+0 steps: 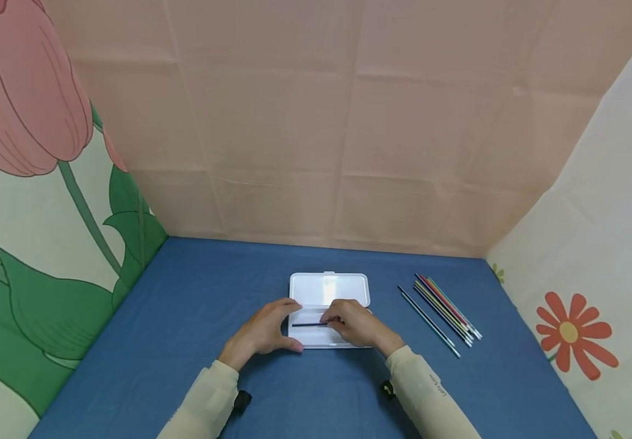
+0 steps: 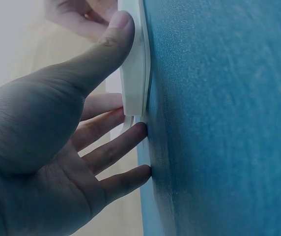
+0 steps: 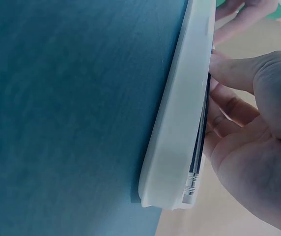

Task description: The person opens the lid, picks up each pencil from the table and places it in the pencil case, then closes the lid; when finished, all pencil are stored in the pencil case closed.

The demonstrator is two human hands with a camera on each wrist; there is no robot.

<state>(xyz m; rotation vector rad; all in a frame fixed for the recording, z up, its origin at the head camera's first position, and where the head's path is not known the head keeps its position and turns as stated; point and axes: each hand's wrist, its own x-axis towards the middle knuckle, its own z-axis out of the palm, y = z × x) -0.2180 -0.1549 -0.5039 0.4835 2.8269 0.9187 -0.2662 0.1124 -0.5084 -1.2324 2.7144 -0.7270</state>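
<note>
A white pencil case (image 1: pixel 329 289) lies open on the blue surface, its lid folded back at the far side. In its lower half is a dark pencil (image 1: pixel 305 325) set lengthwise; the right wrist view shows its clear-banded end (image 3: pixel 190 184) at the right end of the case. My right hand (image 1: pixel 353 323) reaches over the case and pinches this pencil between thumb and fingers. At the left end, my left hand (image 1: pixel 263 329) holds the case, thumb on the near wall and fingers spread round the end and far side.
To the right of the case lie several pencils (image 1: pixel 445 308) in a loose, slanting group. A pair of darker pencils (image 1: pixel 428 320) lies slightly apart, nearer the case. A beige cloth wall (image 1: pixel 327 152) stands behind, with flower-printed walls at both sides.
</note>
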